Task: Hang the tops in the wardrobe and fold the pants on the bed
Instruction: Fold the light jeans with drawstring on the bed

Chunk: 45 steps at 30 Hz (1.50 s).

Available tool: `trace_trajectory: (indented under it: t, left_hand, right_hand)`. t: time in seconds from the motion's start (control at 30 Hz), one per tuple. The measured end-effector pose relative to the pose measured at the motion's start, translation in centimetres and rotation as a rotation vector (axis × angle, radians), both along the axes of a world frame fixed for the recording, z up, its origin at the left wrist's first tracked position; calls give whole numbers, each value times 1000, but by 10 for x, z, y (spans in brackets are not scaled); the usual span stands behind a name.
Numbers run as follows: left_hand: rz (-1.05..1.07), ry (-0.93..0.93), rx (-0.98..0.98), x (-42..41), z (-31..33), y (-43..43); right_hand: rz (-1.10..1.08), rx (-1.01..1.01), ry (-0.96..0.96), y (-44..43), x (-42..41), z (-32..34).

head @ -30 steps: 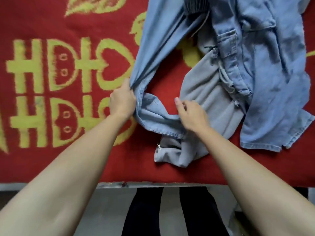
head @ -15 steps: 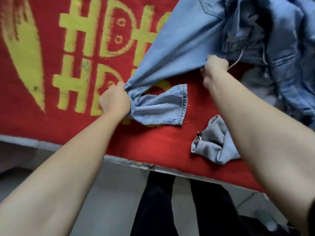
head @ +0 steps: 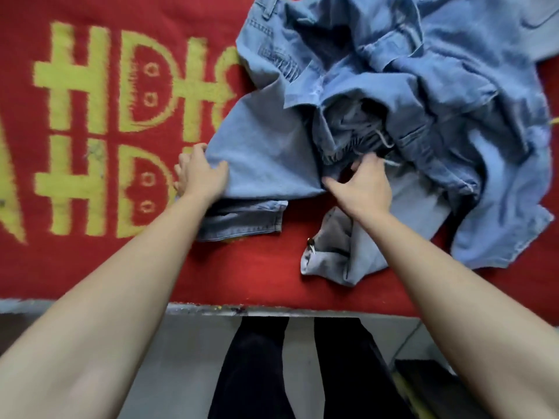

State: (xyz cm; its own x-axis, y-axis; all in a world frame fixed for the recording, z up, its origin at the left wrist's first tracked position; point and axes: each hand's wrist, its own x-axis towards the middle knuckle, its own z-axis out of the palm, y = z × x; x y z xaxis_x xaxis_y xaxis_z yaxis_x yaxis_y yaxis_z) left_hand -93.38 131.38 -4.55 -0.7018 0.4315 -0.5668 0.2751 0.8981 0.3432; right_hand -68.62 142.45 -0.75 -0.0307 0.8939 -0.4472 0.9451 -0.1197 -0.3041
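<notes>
Denim jeans (head: pixel 266 158) lie on the red blanket (head: pixel 90 267), one leg's folded edge pinched by my left hand (head: pixel 201 173), thumb on top. My right hand (head: pixel 361 186) sits at the crotch, thumb splayed, fingers bent into the cloth; gripping or pressing, I cannot tell. Grey pants (head: pixel 332 258) lie behind those fingers, under the wrist.

Bare arms (head: pixel 115 300), blk trousers (head: pixel 251 370)
</notes>
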Motion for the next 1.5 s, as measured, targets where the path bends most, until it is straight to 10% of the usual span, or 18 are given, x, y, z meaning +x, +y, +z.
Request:
trace_trajectory:
  t: [0.1, 0.27, 0.6, 0.93, 1.33, 1.5]
  left_hand:
    - [-135, 8, -136, 11, -1, 7]
    - [-256, -40, -92, 7, -2, -11]
    - [-212, 177, -26, 53, 54, 16]
    - [-583, 129, 94, 154, 149, 87]
    - [-712, 572, 140, 169, 320, 100]
    - [-836, 909, 204, 148, 478, 103]
  right_hand:
    - [122, 356, 19, 17, -11, 9]
    - [519, 225, -176, 36, -23, 7]
    - [-664, -240, 1049, 88, 23, 113]
    - [-444, -493, 1203, 88, 131, 210]
    - [11, 91, 251, 127, 206, 292]
    - [17, 219, 289, 152, 180, 407]
